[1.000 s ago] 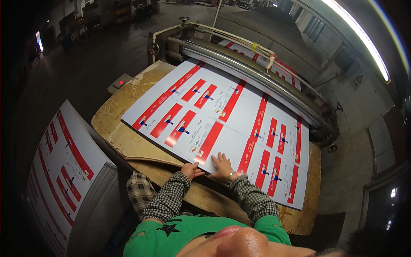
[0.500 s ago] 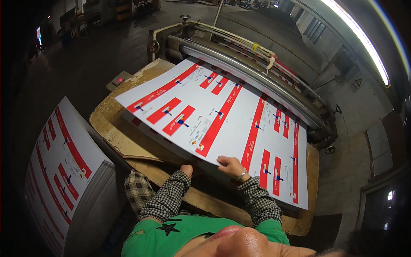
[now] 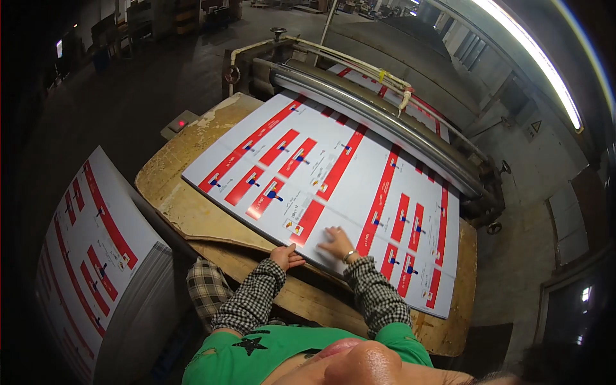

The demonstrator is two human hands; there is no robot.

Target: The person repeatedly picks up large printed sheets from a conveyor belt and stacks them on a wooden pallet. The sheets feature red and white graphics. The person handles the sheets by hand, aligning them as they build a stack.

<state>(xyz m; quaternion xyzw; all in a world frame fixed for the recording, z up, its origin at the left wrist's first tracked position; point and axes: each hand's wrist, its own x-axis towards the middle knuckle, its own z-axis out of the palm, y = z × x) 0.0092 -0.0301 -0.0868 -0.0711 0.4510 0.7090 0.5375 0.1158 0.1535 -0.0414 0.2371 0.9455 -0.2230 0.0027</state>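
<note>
A stack of large white printed sheets (image 3: 346,224) with red bands and small blue figures lies on the wooden feed table (image 3: 168,206), its far side at the steel roller (image 3: 385,119) of a machine. Across the pile runs the trailing edge of an upper sheet, farther from me than the pile's near edge. At that near edge is my left hand (image 3: 286,256), its fingers stretched out along the edge and its thumb raised. My right hand (image 3: 336,244), slightly blurred, is over the top sheet with its fingers spread. A bracelet circles the right wrist.
Left of the table stands a tall stack of similar printed sheets (image 3: 96,256). A pale pipe (image 3: 346,59) crosses above the rollers, with handwheels at both ends of the machine. A small box with a red light (image 3: 181,122) sits beside the table's far left corner.
The upper sheet has slid away from me toward the roller, baring the sheets under it. My right hand has left the sheet's edge and spread its fingers; my left hand has moved to the pile's edge.
</note>
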